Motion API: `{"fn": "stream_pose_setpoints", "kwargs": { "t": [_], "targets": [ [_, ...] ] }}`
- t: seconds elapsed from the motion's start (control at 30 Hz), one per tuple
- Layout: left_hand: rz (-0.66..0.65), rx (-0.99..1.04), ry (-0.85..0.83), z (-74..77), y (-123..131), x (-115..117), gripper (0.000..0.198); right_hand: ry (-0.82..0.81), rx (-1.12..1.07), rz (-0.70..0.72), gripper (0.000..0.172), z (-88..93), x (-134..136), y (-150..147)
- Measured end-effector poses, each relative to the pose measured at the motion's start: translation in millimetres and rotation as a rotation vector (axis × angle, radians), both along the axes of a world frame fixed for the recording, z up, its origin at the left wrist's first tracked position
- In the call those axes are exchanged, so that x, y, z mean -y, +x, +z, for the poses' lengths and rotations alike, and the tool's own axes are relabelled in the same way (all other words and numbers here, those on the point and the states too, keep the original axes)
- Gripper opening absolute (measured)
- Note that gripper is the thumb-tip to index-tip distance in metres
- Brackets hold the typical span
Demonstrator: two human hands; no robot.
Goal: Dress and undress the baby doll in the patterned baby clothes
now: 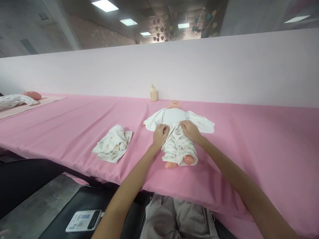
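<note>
A baby doll (pixel 173 105) lies on its back on the pink-covered table, its head toward the wall and its bare feet toward me. It wears a white long-sleeved top (pixel 171 116) with the sleeves spread wide. Patterned white pants (pixel 178 142) cover its legs, bunched near the waist. My left hand (pixel 160 134) is closed on the waist of the pants at the left side. On the opposite side, my right hand (pixel 190 130) grips the waistband, fingers curled over the cloth.
A folded patterned cloth (pixel 113 144) lies left of the doll. Near the white wall stands a pump bottle (pixel 154 93). Another dressed doll (pixel 20 99) rests on a pale mat at far left. A black chair (pixel 82 199) with a white card (pixel 83 220) is below the table edge.
</note>
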State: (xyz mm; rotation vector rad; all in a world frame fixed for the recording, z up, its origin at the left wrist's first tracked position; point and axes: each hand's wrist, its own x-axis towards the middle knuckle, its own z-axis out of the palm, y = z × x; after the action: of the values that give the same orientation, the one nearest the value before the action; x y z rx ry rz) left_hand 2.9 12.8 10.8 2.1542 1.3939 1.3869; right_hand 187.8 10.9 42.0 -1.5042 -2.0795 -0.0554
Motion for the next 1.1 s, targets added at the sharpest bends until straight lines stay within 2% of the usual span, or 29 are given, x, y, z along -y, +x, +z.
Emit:
{"fn": "stream_pose_setpoints", "kwargs": {
  "t": [0.1,0.17,0.3,0.43,0.53,0.6,0.67,0.8,0.9,0.97,1.1],
  "targets": [
    [-0.029,-0.007,0.070,1.0,0.4,0.2,0.024,-0.055,0.043,-0.106,0.046,6.4,4.6,-0.2],
    [-0.057,0.032,0.061,1.6,1.3,-0.8,0.028,-0.117,0.052,-0.107,0.045,11.9,6.4,0.8],
    [-0.099,0.093,-0.014,4.1,5.5,-0.2,0.036,-0.298,-0.025,0.102,0.018,24.8,11.9,5.7],
    [-0.183,-0.052,-0.002,8.4,8.9,5.6,0.022,-0.458,0.041,0.314,0.015,39.4,27.0,8.7],
    [-0.265,-0.171,0.025,10.0,8.2,8.0,0.016,-0.520,0.102,0.355,0.019,45.9,35.7,8.1],
    [-0.328,-0.219,0.014,10.1,7.4,7.8,0.020,-0.498,0.080,0.320,0.020,46.7,35.5,7.4],
    [-0.344,-0.214,-0.028,10.2,7.8,7.5,0.021,-0.383,0.019,0.261,0.023,45.6,30.8,6.9],
    [-0.317,-0.004,-0.158,12.6,9.8,8.1,0.027,-0.097,-0.186,0.138,0.024,42.0,18.0,8.5],
    [-0.329,0.258,-0.263,13.8,5.8,4.4,0.030,-0.075,-0.283,0.075,0.020,39.2,12.1,14.4],
    [-0.308,0.360,-0.308,12.2,0.1,-1.8,0.029,-0.108,-0.279,0.040,0.022,36.6,9.1,19.0],
    [-0.214,0.330,-0.290,3.7,-10.5,-15.2,0.027,-0.077,-0.137,-0.029,0.026,37.5,9.8,16.2]
  ]
}}
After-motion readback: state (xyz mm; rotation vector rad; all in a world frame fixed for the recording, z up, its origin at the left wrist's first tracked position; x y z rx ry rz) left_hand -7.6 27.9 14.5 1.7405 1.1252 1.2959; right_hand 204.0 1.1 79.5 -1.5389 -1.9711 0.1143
